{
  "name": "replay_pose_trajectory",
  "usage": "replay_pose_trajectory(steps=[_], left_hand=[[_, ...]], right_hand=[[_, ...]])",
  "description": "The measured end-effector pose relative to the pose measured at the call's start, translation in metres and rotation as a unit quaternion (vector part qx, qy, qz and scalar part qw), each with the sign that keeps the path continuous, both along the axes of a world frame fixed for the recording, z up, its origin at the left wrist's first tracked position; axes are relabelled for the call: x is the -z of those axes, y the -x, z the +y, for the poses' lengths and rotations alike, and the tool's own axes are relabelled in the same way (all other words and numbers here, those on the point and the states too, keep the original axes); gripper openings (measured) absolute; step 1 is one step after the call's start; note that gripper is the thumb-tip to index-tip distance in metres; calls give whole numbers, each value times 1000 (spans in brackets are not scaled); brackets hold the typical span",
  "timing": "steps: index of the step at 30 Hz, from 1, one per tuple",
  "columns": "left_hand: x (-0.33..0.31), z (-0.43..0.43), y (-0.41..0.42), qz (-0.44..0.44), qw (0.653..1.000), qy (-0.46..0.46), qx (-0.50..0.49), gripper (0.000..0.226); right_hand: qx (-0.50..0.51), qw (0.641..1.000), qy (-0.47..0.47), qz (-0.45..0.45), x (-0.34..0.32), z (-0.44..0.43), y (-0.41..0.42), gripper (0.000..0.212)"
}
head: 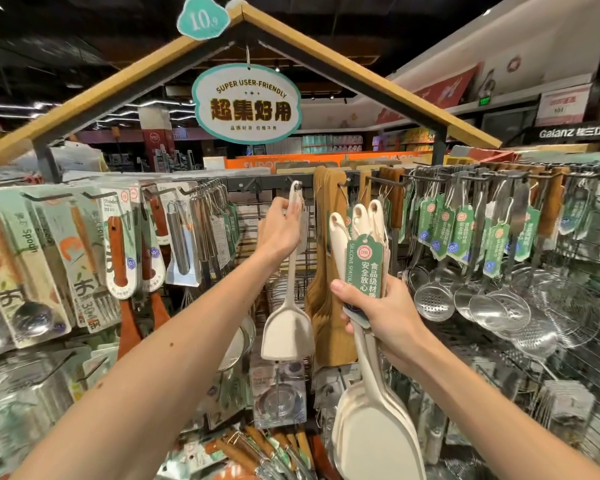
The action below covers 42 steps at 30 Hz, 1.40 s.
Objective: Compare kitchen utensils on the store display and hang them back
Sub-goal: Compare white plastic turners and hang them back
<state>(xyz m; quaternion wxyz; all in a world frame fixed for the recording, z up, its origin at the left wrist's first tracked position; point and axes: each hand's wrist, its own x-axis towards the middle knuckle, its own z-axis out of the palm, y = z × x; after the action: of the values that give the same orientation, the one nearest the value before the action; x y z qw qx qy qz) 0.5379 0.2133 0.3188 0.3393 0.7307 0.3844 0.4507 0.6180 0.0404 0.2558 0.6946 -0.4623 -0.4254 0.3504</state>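
Cream spatulas (371,427), bundled, sit gripped in the right hand (385,317) at lower centre, handles up, blades down. Beyond, the left hand (281,230) pinches the top of a single spatula (286,327) hanging vertically, blade down, from a hook (297,183) on the wire rack (248,220); a shop sign (246,103) hangs behind.

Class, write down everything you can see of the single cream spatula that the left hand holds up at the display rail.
The single cream spatula looks like matte silicone moulded in one piece: a long slim handle widening into a flat, squarish blade with rounded corners. It hangs upright, blade down. The left hand pinches the top of its handle, right at a dark metal hook. Whether the hanging hole is already on the hook cannot be told.
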Motion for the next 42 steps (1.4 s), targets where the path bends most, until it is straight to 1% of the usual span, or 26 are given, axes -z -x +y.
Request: replay_pose_trajectory(steps=[2,4,6,7,10,13,14,17,22,24,28,31,34,37,39,42], left_hand=[[2,-13,9,9,1000,-12,-13,29],[7,-39,22,15,999,-45,-3,34],[19,-74,39,26,997,-74,29,31],[25,-92,48,23,996,-72,56,30],[43,-135,71,-3,991,-24,128,36],[54,-156,80,-76,982,65,162,26],[56,-159,82,-94,979,84,161,25],[69,-159,88,-111,980,82,141,26],[87,-166,102,-155,965,161,138,22],[92,-170,109,-161,959,189,135,22],[102,-172,118,-166,958,210,107,24],[104,-174,124,-192,957,204,79,25],[103,-168,134,-208,965,161,22,21],[107,-159,143,-171,978,113,-28,18],[112,-154,147,-142,985,90,-43,19],[117,-150,149,-106,991,64,-44,24]], right_hand=[[-10,1000,1,5,2,-5,3,32],[-14,1000,0,7,4,-10,5,36],[-16,1000,4,8,7,-15,8,44],[-19,1000,5,12,8,-17,10,46],[-46,999,5,19,15,-24,19,45],[-77,996,12,37,21,-30,32,39],[-81,996,15,44,23,-31,38,38],[-72,996,24,50,32,-35,52,42],[-82,993,36,71,53,-46,66,43],[-80,993,52,72,62,-51,68,41],[-70,992,73,70,74,-57,71,43],[-54,992,81,82,76,-62,70,43],[-39,992,88,80,79,-68,63,32],[-22,994,102,44,82,-75,55,30],[-16,993,113,18,84,-76,49,22],[-7,994,110,20,86,-76,44,14]])
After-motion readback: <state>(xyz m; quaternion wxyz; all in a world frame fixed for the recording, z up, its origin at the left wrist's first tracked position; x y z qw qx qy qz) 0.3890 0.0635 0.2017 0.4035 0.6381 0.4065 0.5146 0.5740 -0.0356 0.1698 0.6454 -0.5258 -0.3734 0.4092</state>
